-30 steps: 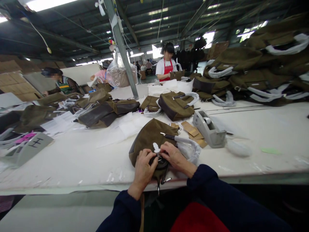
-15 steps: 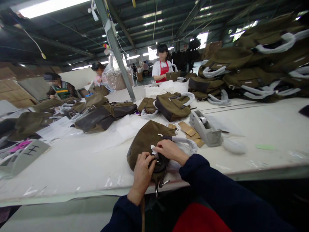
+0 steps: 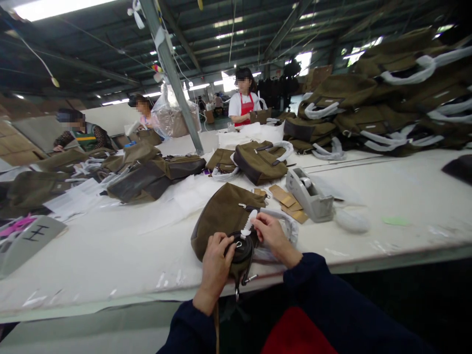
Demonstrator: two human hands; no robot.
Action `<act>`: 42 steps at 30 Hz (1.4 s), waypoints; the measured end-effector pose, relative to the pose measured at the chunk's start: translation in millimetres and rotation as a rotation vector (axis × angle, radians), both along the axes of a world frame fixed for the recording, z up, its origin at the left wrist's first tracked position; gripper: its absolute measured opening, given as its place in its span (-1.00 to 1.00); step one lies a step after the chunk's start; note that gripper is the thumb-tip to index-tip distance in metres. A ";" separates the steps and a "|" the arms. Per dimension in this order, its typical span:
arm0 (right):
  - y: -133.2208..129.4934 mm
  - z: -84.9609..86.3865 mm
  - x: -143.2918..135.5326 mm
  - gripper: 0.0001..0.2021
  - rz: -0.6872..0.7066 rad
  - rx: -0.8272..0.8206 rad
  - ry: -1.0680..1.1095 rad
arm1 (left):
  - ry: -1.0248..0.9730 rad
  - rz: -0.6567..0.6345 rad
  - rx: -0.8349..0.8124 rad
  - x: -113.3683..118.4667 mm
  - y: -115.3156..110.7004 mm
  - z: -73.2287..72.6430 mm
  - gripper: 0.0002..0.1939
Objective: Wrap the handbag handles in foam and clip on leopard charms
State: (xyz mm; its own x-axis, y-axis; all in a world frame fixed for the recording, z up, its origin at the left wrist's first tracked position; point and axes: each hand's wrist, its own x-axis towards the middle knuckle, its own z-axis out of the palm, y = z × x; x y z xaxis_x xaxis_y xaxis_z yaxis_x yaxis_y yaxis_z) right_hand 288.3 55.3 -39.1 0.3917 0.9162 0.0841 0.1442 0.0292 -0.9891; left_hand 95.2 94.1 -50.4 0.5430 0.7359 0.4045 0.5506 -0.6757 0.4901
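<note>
An olive-green bag (image 3: 223, 209) lies on the white table (image 3: 121, 246) in front of me. On its near end rests a dark, coiled strap (image 3: 241, 253) with a metal ring at its middle. My left hand (image 3: 215, 258) grips the coil's left side between fingers and thumb. A white, ridged plastic strip (image 3: 248, 224) stands up from the coil's upper edge; my right hand (image 3: 272, 237) pinches it near the top. A metal snap hook (image 3: 237, 294) dangles at the table edge below the coil. The bag's wrapped handle (image 3: 293, 231) curves behind my right hand.
A grey tape dispenser (image 3: 309, 196) and brown cardboard pieces (image 3: 287, 199) sit beyond the bag. More bags (image 3: 261, 160) lie across the table, with a high pile (image 3: 391, 103) at right. Another dispenser (image 3: 31, 243) is at left. Co-workers (image 3: 241, 103) stand across the table.
My right hand has shifted slightly right, and much more of the white strip now shows, upright above the coil. My left hand stays on the coil. The view has turned slightly.
</note>
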 end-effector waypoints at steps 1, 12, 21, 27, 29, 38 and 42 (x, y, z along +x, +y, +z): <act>-1.7 6.7 -1.5 -0.71 0.038 0.043 -0.073 | 0.005 0.002 0.002 0.0 0.2 0.1 -0.84; 4.5 5.7 14.3 -0.85 0.125 -0.088 0.158 | 0.232 -0.051 0.068 13.6 -0.8 28.9 -0.80; -0.2 6.8 14.4 -0.84 0.109 -0.143 0.253 | 0.159 -0.139 -0.022 32.8 6.5 18.3 -0.58; 6.3 -7.7 12.9 -0.78 -0.044 -0.090 0.298 | 0.111 -0.176 -0.047 33.5 3.5 18.8 -0.67; 8.2 -10.8 11.3 -0.77 -0.079 -0.081 0.339 | 0.109 -0.181 -0.049 33.1 3.3 20.1 -0.68; 17.5 21.2 11.4 -0.80 0.186 -0.071 0.402 | -0.023 -0.240 -0.389 46.1 30.0 34.6 -0.76; 23.4 26.8 13.3 -0.82 0.186 -0.104 0.462 | -0.158 -0.402 -0.653 53.8 39.5 30.4 -0.66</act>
State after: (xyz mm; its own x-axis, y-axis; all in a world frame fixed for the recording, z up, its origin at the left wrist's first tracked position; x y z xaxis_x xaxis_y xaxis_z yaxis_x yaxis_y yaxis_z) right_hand 301.6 78.7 -12.4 0.1959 0.9683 -0.1548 -0.3072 -0.0893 -0.9474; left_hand 149.0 133.6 -20.0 0.7905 0.6102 0.0520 0.2155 -0.3566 0.9091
